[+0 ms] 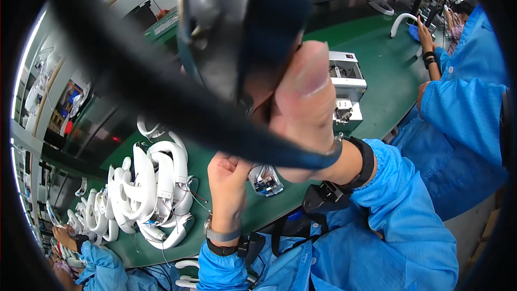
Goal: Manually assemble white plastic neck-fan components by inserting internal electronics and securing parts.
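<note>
Black body [242, 27], smooth-looking and blurred, at upper centre of the frame, large in the foreground. Right hand [308, 94] against its lower right side, thumb extended, other fingers mostly hidden; cannot tell how far closed, or whether gripping or only touching. Dark band [215, 121] slanting from upper left to the heel of the right hand; cannot tell whether joined to the body. Judge the body as stiff, fairly light, possibly slippery on smooth faces; take hold around the lower right side, clear of the band. Left hand [226, 178] below centre, fingers curled nearly closed; cannot tell whether pinching anything. Small circuit assembly [265, 182] just to its right on the green bench [390, 64]: probably light and fragile; lift by the outer edges. White curved housings [142, 183] heaped at lower left.
</note>
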